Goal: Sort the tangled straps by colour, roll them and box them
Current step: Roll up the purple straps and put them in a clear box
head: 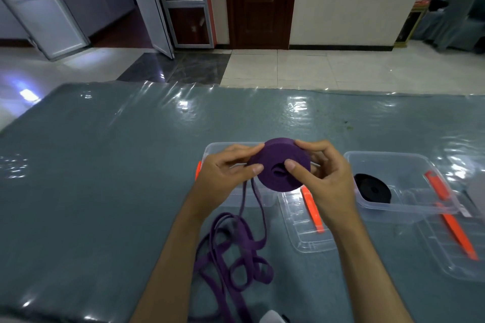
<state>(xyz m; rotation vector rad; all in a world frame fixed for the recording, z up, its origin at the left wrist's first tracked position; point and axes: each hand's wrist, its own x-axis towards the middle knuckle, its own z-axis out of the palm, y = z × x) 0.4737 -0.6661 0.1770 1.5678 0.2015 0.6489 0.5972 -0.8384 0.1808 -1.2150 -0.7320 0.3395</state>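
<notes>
Head view: both hands are up over the counter [105,165], working a purple roll [279,165] of strap. The left hand [223,178] pinches its rim, thumb and fingers curled on the edge; the right hand [325,178] clamps the other side, thumb pressing near the hollow centre. A loose purple strap [231,249] trails down from the roll into tangled loops on the counter. Behind the roll sits a clear box [217,149]. To the right, a second clear box [409,162] holds a rolled black strap [372,187]. Two clear lids [304,233] with orange clips [312,212] lie nearby.
</notes>
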